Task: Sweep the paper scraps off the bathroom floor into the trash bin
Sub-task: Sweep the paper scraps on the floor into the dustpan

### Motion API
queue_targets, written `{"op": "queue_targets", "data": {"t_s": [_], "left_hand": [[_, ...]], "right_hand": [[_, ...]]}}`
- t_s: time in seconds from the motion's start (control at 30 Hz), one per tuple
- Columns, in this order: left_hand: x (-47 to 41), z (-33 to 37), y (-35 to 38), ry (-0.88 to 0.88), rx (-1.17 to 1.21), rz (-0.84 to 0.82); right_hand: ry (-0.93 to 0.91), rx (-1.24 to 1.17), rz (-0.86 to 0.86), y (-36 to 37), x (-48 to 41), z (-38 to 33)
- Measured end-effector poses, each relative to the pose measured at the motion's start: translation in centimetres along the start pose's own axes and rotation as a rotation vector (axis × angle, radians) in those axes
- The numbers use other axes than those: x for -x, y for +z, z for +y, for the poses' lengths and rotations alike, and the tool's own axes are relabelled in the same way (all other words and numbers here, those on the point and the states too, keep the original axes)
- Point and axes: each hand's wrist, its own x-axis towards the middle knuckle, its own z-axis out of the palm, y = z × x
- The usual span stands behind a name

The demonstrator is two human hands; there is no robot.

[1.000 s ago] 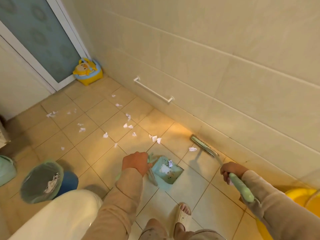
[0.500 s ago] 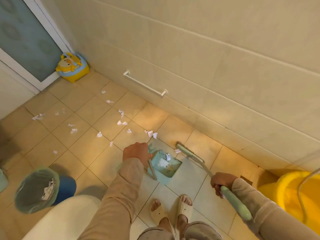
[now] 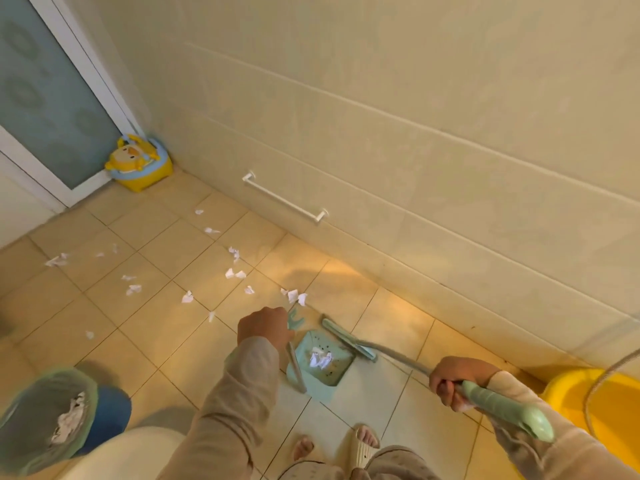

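Observation:
My left hand (image 3: 265, 328) grips the top of the upright handle of a mint-green dustpan (image 3: 320, 362), which rests on the floor with white paper scraps inside. My right hand (image 3: 455, 377) holds the green handle of a broom; its flat head (image 3: 348, 338) lies against the dustpan's far right edge. Several white paper scraps (image 3: 187, 296) are scattered over the beige tiles to the left and beyond the dustpan. The blue trash bin (image 3: 52, 419), lined with a greenish bag and holding crumpled paper, stands at the lower left.
A white toilet rim (image 3: 131, 452) is at the bottom, my slippered feet (image 3: 363, 445) beside it. A yellow basin (image 3: 609, 414) with a hose sits at the right. A yellow child's potty (image 3: 140, 165) stands by the glass door (image 3: 45, 98). A white rail (image 3: 284, 199) is on the wall.
The broom head has swept left from beside the wall to the dustpan's edge, and the scrap that lay near it is now in the pan. My left hand has kept the dustpan in place.

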Motion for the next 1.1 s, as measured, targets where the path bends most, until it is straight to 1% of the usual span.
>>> {"op": "queue_targets", "data": {"t_s": [0.13, 0.27, 0.37, 0.43, 0.53, 0.6, 0.67, 0.73, 0.83, 0.93, 1.0, 1.03, 1.1], "left_hand": [[0.9, -2.0, 0.8, -0.035, 0.045, 0.031], [1.8, -3.9, 1.2, -0.144, 0.132, 0.050], [1.9, -5.0, 1.0, -0.220, 0.212, 0.024], [1.6, -5.4, 0.8, -0.269, 0.266, -0.013], [1.3, -5.3, 0.8, -0.359, 0.327, -0.021], [1.3, -4.8, 0.8, -0.429, 0.360, -0.025], [0.9, -4.0, 0.7, -0.475, 0.360, -0.038], [0.4, -3.4, 0.5, -0.504, 0.343, -0.031], [0.2, -2.0, 0.6, -0.549, 0.347, -0.041], [0.3, -1.6, 0.9, -0.566, 0.360, -0.070], [0.4, -1.5, 1.0, -0.573, 0.358, -0.090], [0.4, -1.4, 0.9, -0.574, 0.356, -0.094], [0.1, -1.3, 0.9, -0.575, 0.355, -0.100]], "right_hand": [[-0.086, 0.086, 0.050, 0.7, 0.3, -2.7], [-0.140, 0.090, 0.058, 1.0, -0.1, -5.8], [-0.178, 0.113, 0.057, 0.8, -0.8, -8.5], [-0.199, 0.167, 0.061, 0.3, -1.3, -10.7], [-0.247, 0.240, 0.094, -0.7, -1.7, -14.1], [-0.277, 0.355, 0.100, -1.5, -2.1, -16.5], [-0.300, 0.450, 0.136, -2.0, -2.3, -19.0], [-0.311, 0.495, 0.153, -2.0, -2.6, -21.5], [-0.319, 0.577, 0.113, -2.5, -3.1, -24.1], [-0.326, 0.448, 0.052, -2.5, -4.1, -25.8], [-0.279, 0.436, 0.062, -1.8, -4.6, -26.6], [-0.287, 0.442, 0.058, -1.6, -5.0, -26.8], [-0.304, 0.540, 0.006, -1.1, -5.7, -27.1]]}}
